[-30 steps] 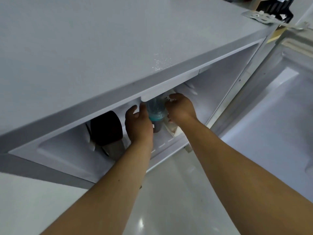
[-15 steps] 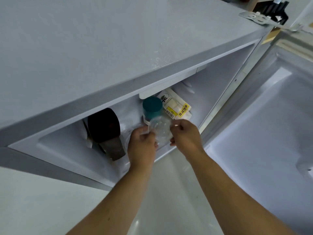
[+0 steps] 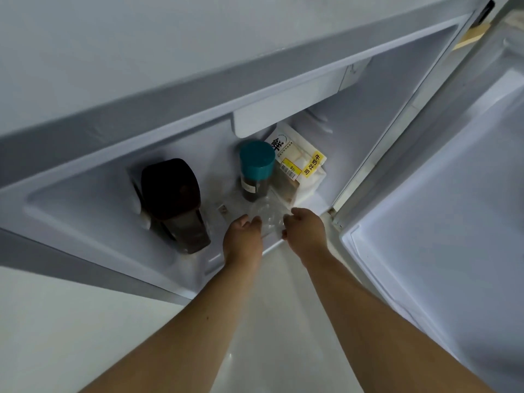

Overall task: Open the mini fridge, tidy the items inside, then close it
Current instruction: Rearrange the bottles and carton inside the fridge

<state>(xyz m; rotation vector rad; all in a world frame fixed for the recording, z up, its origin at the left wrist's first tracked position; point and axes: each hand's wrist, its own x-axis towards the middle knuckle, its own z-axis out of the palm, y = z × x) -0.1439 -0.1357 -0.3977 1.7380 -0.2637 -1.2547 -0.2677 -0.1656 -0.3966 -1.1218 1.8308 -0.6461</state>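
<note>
**Clear cup held from both sides at the fridge's front lip**

Inside the open mini fridge [image 3: 85, 211], a dark lidded jug [image 3: 173, 199] stands at nine o'clock from your hands, well apart from them. Your left hand [image 3: 242, 236] curls its fingers onto the left side of a clear plastic cup [image 3: 268, 218], which is low at the compartment's front edge. I cannot tell whether the cup rests on the floor. A teal-capped jar [image 3: 256, 165] stands just behind it at twelve o'clock. Your right hand [image 3: 304, 231] pinches the cup's right side. A toast bag [image 3: 300, 168] leans at one o'clock, and the door [image 3: 439, 208] hangs open at three.

The cup looks thin, so a hard squeeze may buckle it or pop it off the lip. If you shove it back, it could tip the jar into the bag.

The bag reads "鲜" and, on a yellow strip, "牛奶吐司". Its barcode sticker and the jar's label are too small to read.
</note>
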